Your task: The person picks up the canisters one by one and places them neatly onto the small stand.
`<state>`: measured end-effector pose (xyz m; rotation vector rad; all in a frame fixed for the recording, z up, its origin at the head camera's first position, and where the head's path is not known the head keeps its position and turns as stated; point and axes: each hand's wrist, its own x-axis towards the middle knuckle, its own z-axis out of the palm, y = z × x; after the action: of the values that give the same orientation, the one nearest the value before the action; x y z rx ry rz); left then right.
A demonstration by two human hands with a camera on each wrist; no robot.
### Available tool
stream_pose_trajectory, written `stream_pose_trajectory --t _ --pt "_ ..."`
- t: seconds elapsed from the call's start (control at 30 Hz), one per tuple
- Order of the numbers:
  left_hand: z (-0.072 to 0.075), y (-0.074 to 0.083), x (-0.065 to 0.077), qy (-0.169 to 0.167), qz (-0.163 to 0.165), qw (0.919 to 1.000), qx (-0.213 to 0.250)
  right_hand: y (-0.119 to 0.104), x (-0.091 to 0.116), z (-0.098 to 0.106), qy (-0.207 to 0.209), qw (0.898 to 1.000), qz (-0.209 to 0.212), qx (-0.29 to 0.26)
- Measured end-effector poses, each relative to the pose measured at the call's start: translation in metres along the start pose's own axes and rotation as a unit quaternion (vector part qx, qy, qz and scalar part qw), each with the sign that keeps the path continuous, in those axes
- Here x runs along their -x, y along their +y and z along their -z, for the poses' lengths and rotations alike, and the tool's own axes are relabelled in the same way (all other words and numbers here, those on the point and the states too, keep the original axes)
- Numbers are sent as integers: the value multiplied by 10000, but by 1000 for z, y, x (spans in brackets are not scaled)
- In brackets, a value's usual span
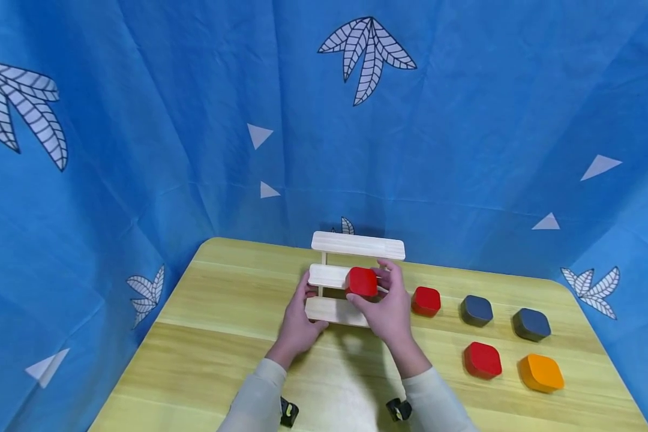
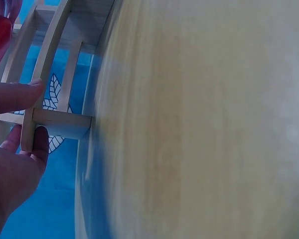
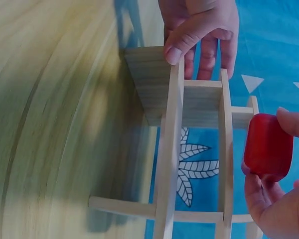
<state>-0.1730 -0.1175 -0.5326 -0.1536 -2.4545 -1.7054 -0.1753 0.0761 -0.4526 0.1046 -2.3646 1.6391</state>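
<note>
Right hand [image 1: 387,311] is pinching a red block [image 1: 361,282] between thumb and fingertips, this grip parted by just the block's width. In the head view the block is showing over the right part of the middle shelf [image 1: 326,276] of the wooden rack [image 1: 337,310]; the right wrist view is showing a gap between block and shelf edge, so contact is looking unlikely, depth uncertain. Left hand [image 1: 298,329] is clasping the left end of the lower shelf [image 3: 169,149], thumb and fingers lying on opposite sides of the board, this grip closed down to the wood's thickness. Judgement: setting the block on the middle shelf seems to be the step in hand; doing it well is calling for a level block, slow lowering, fingertips clear of the front edge, and release only once the base is bearing fully on the board. Left-hand bracing is probably helping, since a light rack could be tipping or sliding under a push. Edges: the top shelf [image 1: 358,245] is rising above and behind the block, so reaching deep is risking a knock. Rack is standing near the far edge of the counter [image 1: 210,354], blue cloth [image 1: 464,120] hanging just behind, leaving little room for backward drift. Room is lying in front and to the left; rightward, a second red block [image 1: 426,301] is resting near the right hand, a dark blue block [image 1: 476,311] beyond, so withdrawing toward the body is looking safer.
</note>
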Motion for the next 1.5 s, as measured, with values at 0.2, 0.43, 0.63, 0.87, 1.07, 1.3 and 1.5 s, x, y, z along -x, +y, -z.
stream_pose_trajectory --t 0.2,0.43,0.63,0.87,1.07,1.3,1.5 --pt "1 0 -2 40 -72 10000 12 0 -4 -8 -22 10000 1 19" --pt "0 -4 0 10 -72 10000 5 4 -3 -15 9 9999 66 -146" --pt "0 -4 1 -22 -122 9999 65 5 -5 -22 47 9995 168 -277" --pt "0 -5 0 -37 -151 9999 -26 4 -9 -29 72 9994 221 -244" --pt "0 -4 1 -56 -119 9999 -54 3 -11 -34 -6 9995 89 -292" --pt "1 -3 0 -90 -30 9999 -49 1 -13 -41 13 9994 47 -339" --pt "2 -3 0 -84 -130 9999 -22 -1 -15 -47 81 9993 86 -341"
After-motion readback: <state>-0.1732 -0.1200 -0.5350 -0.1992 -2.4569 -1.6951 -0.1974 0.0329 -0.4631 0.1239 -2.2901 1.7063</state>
